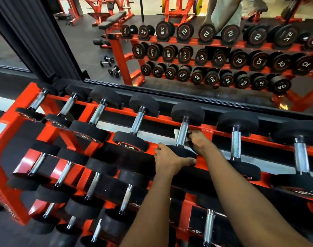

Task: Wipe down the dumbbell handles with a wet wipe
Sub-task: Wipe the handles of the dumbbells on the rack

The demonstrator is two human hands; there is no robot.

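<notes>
Several black dumbbells with knurled steel handles lie across the top tier of an orange rack (50, 129). My right hand (199, 140) grips a white wet wipe (178, 133) wrapped around the lower part of one dumbbell's handle (182, 131); most of the wipe is hidden behind the handle and my fingers. My left hand (168, 160) grips the near black head (183, 152) of that same dumbbell, thumb along its front edge. Neighbouring handles stand to the left (137, 122) and right (235, 143).
Lower tiers of the rack hold more dumbbells (126, 198) below my forearms. A wall mirror (170, 50) behind the rack reflects the rack, benches, small dumbbells on the floor and my own torso.
</notes>
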